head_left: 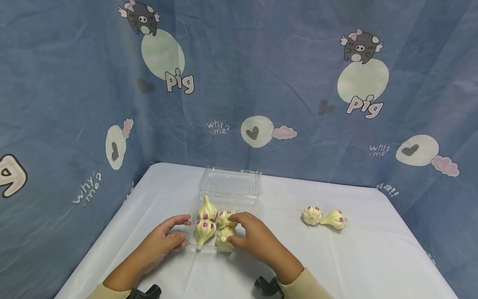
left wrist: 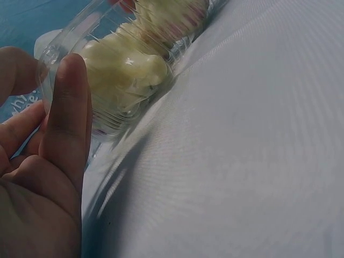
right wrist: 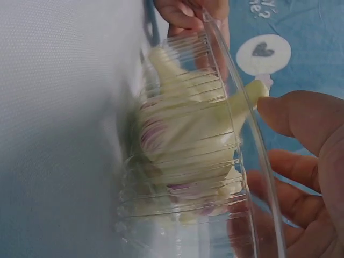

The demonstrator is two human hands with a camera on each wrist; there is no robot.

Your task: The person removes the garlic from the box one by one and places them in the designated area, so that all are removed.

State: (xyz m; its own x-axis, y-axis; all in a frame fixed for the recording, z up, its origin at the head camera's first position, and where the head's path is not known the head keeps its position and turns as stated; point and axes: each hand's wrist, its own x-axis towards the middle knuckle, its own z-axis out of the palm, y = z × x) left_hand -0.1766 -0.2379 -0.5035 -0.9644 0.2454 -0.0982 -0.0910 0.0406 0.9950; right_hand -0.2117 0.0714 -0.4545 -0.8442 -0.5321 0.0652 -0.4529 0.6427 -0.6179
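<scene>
- Nearest the camera, at the near edge of the worktop (head_left: 373,265), are cream cloth sleeves (head_left: 306,286), with a hard black wrist mount (head_left: 269,286) beside the right one.
- The left hand (head_left: 162,243) is at the left rim of the clear container (head_left: 248,204); its thumb and fingers stand apart, and I cannot tell how firmly they touch the plastic.
- The right hand (head_left: 254,236) reaches over the container's right side, thumb and fingers apart in a loose curve; in the right wrist view the thumb tip meets the blunt stem of a bulb, with nothing clamped.
- The container is thin, shiny, finely ribbed plastic, set left of the worktop's middle; its clear lid (head_left: 231,182) lies back toward the rear edge.
- Four glossy, cream garlic bulbs with purple-red patches sit inside: rear left bulb (head_left: 208,209), its neck pointing back; front left bulb (head_left: 205,229), its neck toward the near edge; rear right bulb (head_left: 225,216) and lumpy front right bulb (head_left: 225,236), close together.
- Toward the worktop's right edge lie a round, ridged bulb (head_left: 312,215) and a long-necked bulb (head_left: 336,219), neck toward its neighbour.
- Smooth white cloth covers the worktop; behind hangs a softly creased blue curtain (head_left: 231,62) printed with cartoon pigs.
</scene>
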